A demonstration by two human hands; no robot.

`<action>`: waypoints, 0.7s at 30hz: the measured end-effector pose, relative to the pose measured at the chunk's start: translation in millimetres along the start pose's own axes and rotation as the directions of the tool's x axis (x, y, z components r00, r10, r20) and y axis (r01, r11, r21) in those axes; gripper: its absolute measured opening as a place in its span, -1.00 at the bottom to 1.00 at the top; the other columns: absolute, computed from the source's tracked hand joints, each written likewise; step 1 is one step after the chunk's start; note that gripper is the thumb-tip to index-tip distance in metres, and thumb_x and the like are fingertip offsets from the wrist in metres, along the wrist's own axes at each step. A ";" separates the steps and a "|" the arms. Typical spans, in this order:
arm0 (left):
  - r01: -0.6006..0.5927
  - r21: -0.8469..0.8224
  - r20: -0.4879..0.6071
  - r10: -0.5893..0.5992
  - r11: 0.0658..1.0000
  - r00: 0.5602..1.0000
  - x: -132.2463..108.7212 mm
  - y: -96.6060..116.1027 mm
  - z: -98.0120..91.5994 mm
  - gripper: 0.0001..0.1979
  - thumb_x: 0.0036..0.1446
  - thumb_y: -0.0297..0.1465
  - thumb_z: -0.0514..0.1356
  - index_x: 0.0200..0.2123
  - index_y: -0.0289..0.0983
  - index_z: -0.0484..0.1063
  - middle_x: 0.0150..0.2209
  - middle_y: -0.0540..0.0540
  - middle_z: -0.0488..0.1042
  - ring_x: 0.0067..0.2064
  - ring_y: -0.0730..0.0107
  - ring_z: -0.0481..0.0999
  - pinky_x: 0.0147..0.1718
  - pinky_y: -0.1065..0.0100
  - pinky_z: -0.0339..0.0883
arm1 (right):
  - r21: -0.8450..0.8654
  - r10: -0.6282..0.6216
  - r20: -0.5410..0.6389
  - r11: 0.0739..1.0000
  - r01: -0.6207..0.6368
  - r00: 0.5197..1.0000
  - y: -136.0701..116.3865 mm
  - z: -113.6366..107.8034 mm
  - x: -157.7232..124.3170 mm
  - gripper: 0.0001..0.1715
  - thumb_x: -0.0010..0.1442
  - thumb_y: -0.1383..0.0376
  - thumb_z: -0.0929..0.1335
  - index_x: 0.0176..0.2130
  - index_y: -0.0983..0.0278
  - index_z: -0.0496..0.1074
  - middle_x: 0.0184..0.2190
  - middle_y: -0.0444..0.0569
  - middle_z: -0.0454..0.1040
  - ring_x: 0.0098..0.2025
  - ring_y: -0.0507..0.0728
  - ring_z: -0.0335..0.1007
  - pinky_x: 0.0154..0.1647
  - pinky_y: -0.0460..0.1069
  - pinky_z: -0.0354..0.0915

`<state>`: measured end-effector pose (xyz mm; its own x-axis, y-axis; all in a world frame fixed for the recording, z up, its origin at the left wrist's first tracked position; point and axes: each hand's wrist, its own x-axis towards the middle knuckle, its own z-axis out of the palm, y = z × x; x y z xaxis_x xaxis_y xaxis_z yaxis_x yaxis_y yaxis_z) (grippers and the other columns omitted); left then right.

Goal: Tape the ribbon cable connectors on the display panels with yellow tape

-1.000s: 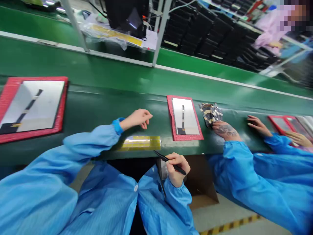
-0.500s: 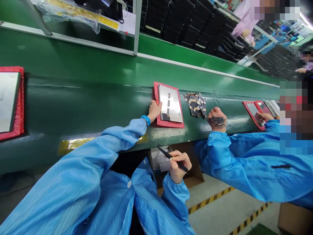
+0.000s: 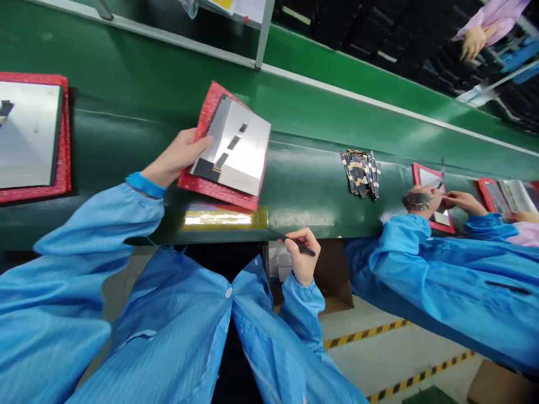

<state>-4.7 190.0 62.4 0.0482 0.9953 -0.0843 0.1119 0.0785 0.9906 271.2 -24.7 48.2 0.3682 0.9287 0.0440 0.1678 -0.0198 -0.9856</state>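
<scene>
My left hand (image 3: 179, 154) grips the left edge of a silver display panel (image 3: 252, 154) together with the red bubble-wrap sheet (image 3: 213, 192) under it, thumb on top. The panel is tilted to the right, and a dark flex cable (image 3: 233, 143) lies across its silver back. At the belt's front edge, my right hand (image 3: 304, 264) is closed around black tweezers (image 3: 306, 249). Their tip points left, to the right end of a strip with yellow pieces of tape (image 3: 225, 219); I cannot tell whether it touches.
Several loose flex cables (image 3: 360, 173) lie in a pile on the green belt (image 3: 303, 185). Another panel (image 3: 31, 140) on red wrap sits at far left. To the right, a co-worker's hands (image 3: 421, 201) work over a panel. A cardboard box (image 3: 334, 280) stands below the belt.
My left hand has brought the panel and red wrap leftward along the belt and turned them clockwise. The tweezers' tip is now near the yellow tape. The co-worker's tattooed hand has moved from the cables to a panel.
</scene>
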 end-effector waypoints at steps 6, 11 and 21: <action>0.015 0.329 -0.175 0.045 0.944 0.983 -10.9 -19.9 -46.7 -0.60 0.17 -0.05 0.17 -0.09 -0.21 0.45 -0.11 -0.13 0.58 0.00 0.09 0.53 0.08 0.01 0.32 | -0.056 0.092 0.185 0.995 -0.083 0.978 -7.9 40.4 8.1 -0.91 -0.01 0.31 0.43 -0.44 0.20 0.41 -0.56 -0.15 0.54 -0.46 0.16 0.61 -0.43 -0.04 0.43; -0.248 0.700 -0.033 0.378 0.670 0.925 -79.7 -20.9 -37.2 -0.53 0.36 -0.20 -0.06 0.22 -0.24 0.34 0.19 -0.13 0.46 0.24 0.15 0.37 0.26 0.04 0.19 | -0.113 0.040 0.194 0.993 -0.018 0.980 -7.8 53.0 10.3 -0.90 0.03 0.31 0.42 -0.44 0.21 0.39 -0.57 -0.16 0.52 -0.48 0.13 0.58 -0.43 -0.05 0.40; -0.509 0.730 0.415 0.296 0.456 0.860 -191.4 -68.0 42.9 -0.50 0.30 -0.34 0.16 0.30 -0.14 0.34 0.44 -0.35 0.05 0.47 -0.19 -0.11 0.34 -0.30 0.00 | -0.263 -0.053 0.191 0.959 0.103 0.980 -13.7 68.8 11.9 -0.90 0.06 0.33 0.39 -0.47 0.21 0.38 -0.58 -0.21 0.45 -0.54 0.03 0.41 -0.44 -0.07 0.35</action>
<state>21.1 -8.2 6.5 0.4869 0.8556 0.1756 0.7511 -0.5128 0.4158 210.4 12.1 51.0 0.1775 0.9820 0.0638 0.4390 -0.0210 -0.8982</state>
